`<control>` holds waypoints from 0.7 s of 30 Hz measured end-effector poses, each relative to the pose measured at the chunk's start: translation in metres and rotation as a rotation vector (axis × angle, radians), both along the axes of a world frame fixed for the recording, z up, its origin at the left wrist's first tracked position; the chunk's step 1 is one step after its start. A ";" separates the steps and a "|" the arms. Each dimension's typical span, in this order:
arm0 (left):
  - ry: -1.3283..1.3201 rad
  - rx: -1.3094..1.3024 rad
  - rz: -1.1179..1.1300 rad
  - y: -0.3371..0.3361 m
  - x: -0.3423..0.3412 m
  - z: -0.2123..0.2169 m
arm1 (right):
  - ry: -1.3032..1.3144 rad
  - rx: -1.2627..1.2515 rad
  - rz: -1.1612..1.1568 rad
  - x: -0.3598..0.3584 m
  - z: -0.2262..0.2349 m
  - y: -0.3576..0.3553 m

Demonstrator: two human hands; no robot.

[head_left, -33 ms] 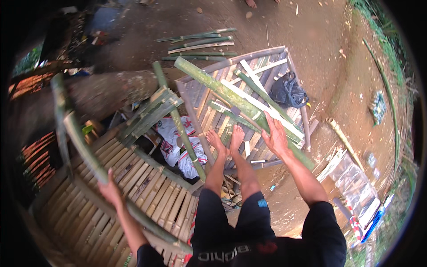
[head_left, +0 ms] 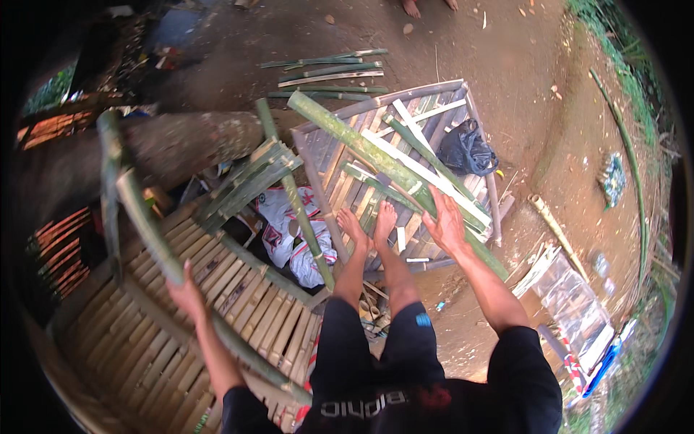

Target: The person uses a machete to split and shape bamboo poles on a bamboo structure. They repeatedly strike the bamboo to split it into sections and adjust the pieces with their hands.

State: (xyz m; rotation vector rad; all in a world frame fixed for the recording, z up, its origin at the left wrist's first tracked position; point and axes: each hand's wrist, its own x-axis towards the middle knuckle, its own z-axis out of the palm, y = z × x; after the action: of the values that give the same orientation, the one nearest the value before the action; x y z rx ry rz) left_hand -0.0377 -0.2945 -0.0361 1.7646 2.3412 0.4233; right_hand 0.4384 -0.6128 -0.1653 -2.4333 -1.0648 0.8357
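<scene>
My left hand [head_left: 186,295] is closed round a green bamboo pole [head_left: 148,217] that slants along the slatted bamboo bench at the left. My right hand [head_left: 448,223] has its fingers stretched out over the lower end of a thick green bamboo pole [head_left: 340,132]. Whether the palm touches it, I cannot tell. This pole lies across a low bamboo platform [head_left: 325,202], with pale split bamboo strips [head_left: 405,165] beside it. Close to my right thumb ends a thin brown stick [head_left: 406,196] with a small dark piece near its middle.
My bare feet rest on the platform. A black plastic bag [head_left: 468,150] sits at its right. Left are the slatted bench [head_left: 238,304] and white printed sacks [head_left: 285,217]. Cut bamboo lengths [head_left: 329,74] lie on the soil behind. Another person's feet [head_left: 412,8] show at the top.
The whole view has shifted slightly. My right hand's fingers look a little more spread; my left hand stays on its pole.
</scene>
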 end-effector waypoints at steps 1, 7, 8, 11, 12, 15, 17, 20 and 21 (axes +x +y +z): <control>0.067 0.057 -0.003 0.000 -0.008 -0.004 | -0.004 0.058 0.005 -0.007 0.030 0.004; -0.395 0.025 -0.362 -0.046 0.113 0.049 | 0.195 0.221 0.000 -0.044 0.197 0.035; -0.782 -0.195 -0.447 -0.060 0.147 0.067 | 0.220 0.263 0.015 -0.048 0.214 0.036; -1.510 -0.782 -0.273 -0.107 0.242 0.131 | 0.210 0.291 0.081 -0.062 0.265 0.047; -1.525 -0.804 -0.286 -0.120 0.259 0.144 | 0.237 0.231 0.118 -0.065 0.278 0.052; -1.524 -0.773 -0.249 -0.128 0.264 0.177 | 0.258 0.329 0.228 -0.066 0.329 0.069; -1.523 -0.685 -0.217 -0.122 0.260 0.195 | 0.407 0.337 0.094 -0.064 0.346 0.055; -1.516 -0.610 -0.159 -0.115 0.246 0.193 | 0.467 0.334 -0.113 -0.010 0.322 -0.014; -1.556 -0.540 -0.117 -0.109 0.231 0.199 | 0.461 0.206 -0.160 0.008 0.321 -0.034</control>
State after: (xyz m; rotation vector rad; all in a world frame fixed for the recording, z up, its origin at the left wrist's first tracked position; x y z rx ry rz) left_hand 0.1933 -0.4039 0.1629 0.7046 1.0357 0.6838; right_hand 0.4462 -0.6464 0.1554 -1.9880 -0.7320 1.1009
